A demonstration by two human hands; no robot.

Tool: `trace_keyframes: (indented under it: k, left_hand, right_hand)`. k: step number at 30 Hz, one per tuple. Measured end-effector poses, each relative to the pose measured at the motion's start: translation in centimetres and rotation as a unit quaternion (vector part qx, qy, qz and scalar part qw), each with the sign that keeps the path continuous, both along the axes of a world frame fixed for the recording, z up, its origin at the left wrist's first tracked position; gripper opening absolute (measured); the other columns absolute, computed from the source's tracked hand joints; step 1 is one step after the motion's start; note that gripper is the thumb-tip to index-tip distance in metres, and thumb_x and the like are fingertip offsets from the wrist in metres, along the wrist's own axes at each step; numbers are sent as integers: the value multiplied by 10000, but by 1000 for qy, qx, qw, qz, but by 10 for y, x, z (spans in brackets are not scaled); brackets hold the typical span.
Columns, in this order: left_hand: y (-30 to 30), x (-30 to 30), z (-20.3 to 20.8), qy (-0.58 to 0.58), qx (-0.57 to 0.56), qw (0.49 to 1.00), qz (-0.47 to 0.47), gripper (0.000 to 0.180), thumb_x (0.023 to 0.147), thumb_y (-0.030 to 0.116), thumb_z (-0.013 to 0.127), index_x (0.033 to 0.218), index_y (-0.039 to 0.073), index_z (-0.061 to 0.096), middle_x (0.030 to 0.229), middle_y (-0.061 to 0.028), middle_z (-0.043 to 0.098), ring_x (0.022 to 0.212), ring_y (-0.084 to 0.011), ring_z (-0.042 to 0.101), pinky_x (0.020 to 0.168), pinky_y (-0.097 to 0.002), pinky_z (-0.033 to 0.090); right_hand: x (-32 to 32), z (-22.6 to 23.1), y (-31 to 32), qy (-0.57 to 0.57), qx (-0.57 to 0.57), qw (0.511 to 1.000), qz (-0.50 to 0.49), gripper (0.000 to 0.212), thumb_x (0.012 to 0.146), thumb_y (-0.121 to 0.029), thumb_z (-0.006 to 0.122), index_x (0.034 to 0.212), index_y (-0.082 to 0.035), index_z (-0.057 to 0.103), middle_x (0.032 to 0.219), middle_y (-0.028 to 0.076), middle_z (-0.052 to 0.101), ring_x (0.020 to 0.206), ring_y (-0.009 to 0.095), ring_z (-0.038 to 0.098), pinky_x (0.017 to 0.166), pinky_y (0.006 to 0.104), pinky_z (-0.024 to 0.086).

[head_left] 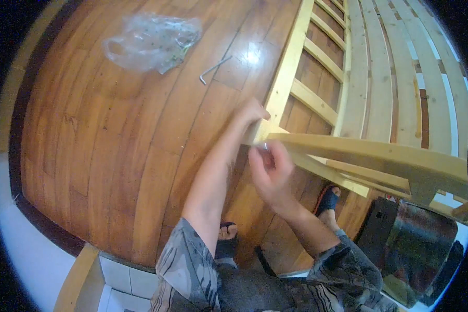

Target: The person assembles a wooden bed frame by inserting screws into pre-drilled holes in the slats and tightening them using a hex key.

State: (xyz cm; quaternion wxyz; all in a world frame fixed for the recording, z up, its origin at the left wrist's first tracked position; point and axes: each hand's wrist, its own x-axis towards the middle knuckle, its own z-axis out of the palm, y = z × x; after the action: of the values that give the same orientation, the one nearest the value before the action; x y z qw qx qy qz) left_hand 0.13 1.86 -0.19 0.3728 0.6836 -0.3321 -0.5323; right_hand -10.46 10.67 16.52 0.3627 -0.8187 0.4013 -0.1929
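Note:
My left hand (250,111) reaches to the corner of a pale wooden bed frame (282,99) and is closed on its outer side, with most of its fingers hidden. Just below that corner, my right hand (271,169) is curled, thumb and forefinger drawn together. A small shiny piece shows at its fingertips, close to the end of the post; it is too small and blurred to name. From this corner a side rail with cross slats runs away from me, and an end board (369,148) extends to the right.
An L-shaped hex key (213,71) lies on the wooden floor (114,140) beyond my hands. Left of it is a crumpled clear plastic bag (153,42). Bed slats (379,67) fill the far right. A dark case (416,244) stands at the lower right, near my foot.

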Motion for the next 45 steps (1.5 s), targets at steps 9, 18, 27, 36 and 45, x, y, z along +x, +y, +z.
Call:
trace_keyframes:
  k: [9, 18, 27, 36, 45]
  left_hand:
    - [4, -9, 26, 90, -34, 992, 86, 259, 549, 201, 678, 707, 29, 567, 645, -65, 568, 568, -149, 517, 513, -314, 414]
    - [-3, -9, -54, 289, -116, 911, 271, 240, 598, 182, 668, 741, 19, 565, 650, -68, 566, 596, -156, 525, 547, -319, 422]
    - [-14, -44, -110, 510, -75, 817, 259, 221, 616, 176, 655, 751, 25, 564, 655, -75, 561, 616, -165, 525, 573, -319, 417]
    - [12, -38, -43, 212, -168, 927, 259, 212, 617, 169, 649, 744, 23, 564, 724, -88, 567, 706, -181, 519, 641, -302, 399]
    - [2, 5, 3, 19, 18, 999, 47, 277, 583, 189, 691, 760, 8, 578, 692, -105, 590, 621, -200, 548, 541, -295, 435]
  right_hand:
    - [172, -73, -87, 59, 119, 991, 29, 230, 711, -196, 503, 829, -4, 551, 670, 160, 564, 658, 277, 558, 606, 350, 424]
    - [321, -29, -56, -90, -230, 939, 241, 215, 682, -106, 492, 876, -58, 570, 716, 134, 584, 654, 276, 571, 578, 358, 453]
    - [262, -86, -73, 368, -122, 868, 312, 166, 668, -123, 488, 717, -10, 599, 739, 150, 590, 741, 272, 578, 616, 379, 452]
    - [271, -115, -105, 262, -88, 960, 54, 273, 667, -237, 547, 794, 2, 584, 817, 194, 571, 788, 326, 550, 672, 394, 442]
    - [259, -120, -94, 175, 73, 977, -93, 326, 571, -203, 620, 795, 29, 577, 836, 211, 568, 821, 327, 548, 725, 370, 435]
